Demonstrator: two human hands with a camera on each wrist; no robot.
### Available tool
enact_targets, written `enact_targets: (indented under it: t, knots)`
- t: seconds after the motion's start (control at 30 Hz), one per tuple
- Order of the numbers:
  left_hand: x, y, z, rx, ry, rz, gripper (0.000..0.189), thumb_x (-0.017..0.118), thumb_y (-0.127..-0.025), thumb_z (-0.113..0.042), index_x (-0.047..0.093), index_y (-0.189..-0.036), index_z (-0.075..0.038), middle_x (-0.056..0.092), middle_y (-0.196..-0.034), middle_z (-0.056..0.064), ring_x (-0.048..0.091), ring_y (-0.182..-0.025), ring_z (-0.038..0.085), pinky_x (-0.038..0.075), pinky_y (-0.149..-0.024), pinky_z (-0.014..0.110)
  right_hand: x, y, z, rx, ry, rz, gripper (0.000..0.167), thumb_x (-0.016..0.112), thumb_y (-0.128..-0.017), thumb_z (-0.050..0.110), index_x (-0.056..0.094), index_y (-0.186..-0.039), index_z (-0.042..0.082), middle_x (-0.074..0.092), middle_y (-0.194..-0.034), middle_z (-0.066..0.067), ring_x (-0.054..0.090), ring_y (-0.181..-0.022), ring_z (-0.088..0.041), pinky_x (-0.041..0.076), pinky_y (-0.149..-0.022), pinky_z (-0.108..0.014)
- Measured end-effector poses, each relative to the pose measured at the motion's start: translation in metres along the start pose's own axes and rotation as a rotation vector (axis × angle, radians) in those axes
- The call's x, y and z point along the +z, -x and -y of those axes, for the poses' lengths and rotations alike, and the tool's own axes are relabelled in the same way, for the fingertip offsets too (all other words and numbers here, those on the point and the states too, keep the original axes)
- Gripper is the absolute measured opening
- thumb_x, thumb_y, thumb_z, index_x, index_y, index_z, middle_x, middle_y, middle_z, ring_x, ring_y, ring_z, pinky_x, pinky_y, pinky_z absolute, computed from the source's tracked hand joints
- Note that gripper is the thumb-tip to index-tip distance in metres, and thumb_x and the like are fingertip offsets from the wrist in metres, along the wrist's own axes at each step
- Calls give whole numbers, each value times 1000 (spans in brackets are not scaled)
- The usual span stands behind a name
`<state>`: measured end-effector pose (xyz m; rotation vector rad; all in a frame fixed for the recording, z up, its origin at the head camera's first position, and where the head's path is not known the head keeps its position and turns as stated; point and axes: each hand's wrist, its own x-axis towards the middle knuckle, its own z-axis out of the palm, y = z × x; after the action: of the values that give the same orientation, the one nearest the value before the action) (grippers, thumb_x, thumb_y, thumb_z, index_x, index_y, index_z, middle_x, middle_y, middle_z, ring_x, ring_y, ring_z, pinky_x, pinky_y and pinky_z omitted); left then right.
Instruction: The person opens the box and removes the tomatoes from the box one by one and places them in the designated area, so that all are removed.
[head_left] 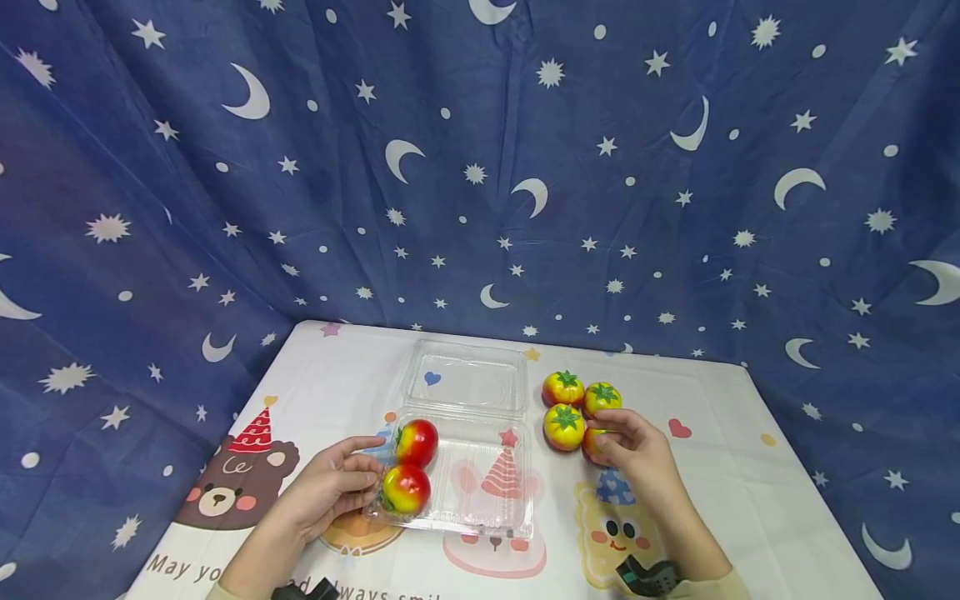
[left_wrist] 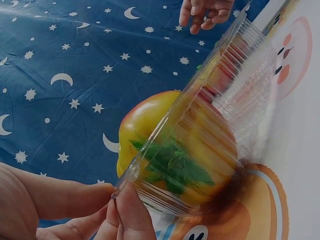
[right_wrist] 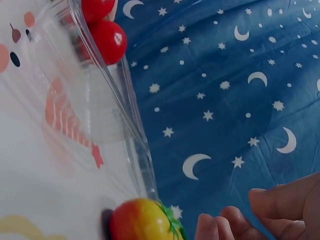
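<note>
A clear plastic clamshell box (head_left: 480, 467) lies on the table with its lid (head_left: 468, 379) folded back. Two red-and-yellow tomatoes with green leafy tops sit along its left side, one behind (head_left: 417, 442) and one in front (head_left: 407, 490). At the box's left edge, my left hand (head_left: 337, 483) pinches the rim between thumb and finger, plainest in the left wrist view. To the right of the box stand several more tomatoes (head_left: 564, 427). My right hand (head_left: 633, 450) reaches over the nearest tomato (head_left: 596, 447), partly hiding it; its fingers are apart and grip nothing.
The table is covered by a white cloth (head_left: 720, 467) printed with cartoon animals, hearts and lettering. Behind and beside it hangs a blue curtain (head_left: 450, 167) with moons and stars. Each wrist wears a dark band (head_left: 648, 575).
</note>
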<state>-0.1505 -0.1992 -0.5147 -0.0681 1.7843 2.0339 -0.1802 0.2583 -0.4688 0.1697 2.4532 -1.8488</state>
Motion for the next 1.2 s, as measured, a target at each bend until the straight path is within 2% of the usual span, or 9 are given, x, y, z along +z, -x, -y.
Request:
enact_targets:
  t: [0.27,0.57,1.0,1.2]
  knots:
    - [0,1,0,-1,1,-2,71,66,-100,-2,34,-163,1,69,-106,3,69,-83,13,65,-81,25,12,1,0,-22,-24,43,41,69,-101,1,61,-141,0,67,-137,-23,71,-114,-34,66,-86,-27]
    - [0,1,0,-1,5,0,71,67,-100,-2,34,-163,1,69,-105,3,69,-83,13,65,-81,25,29,2,2,-53,-57,93,40,68,-99,-6,61,-138,-5,69,-133,-25,73,-107,-31,67,-83,-29]
    - [0,1,0,0,16,2,71,67,-100,-2,34,-162,2,70,-104,2,69,-80,13,66,-80,25,54,3,6,-60,-73,149,35,71,-97,-4,66,-131,0,69,-130,-26,73,-107,-32,67,-81,-32]
    - [0,1,-1,3,17,4,70,66,-100,-2,34,-162,3,70,-104,2,69,-79,12,65,-79,25,66,4,7,-69,-82,189,38,72,-96,-4,64,-134,-5,71,-129,-25,72,-106,-32,67,-81,-30]
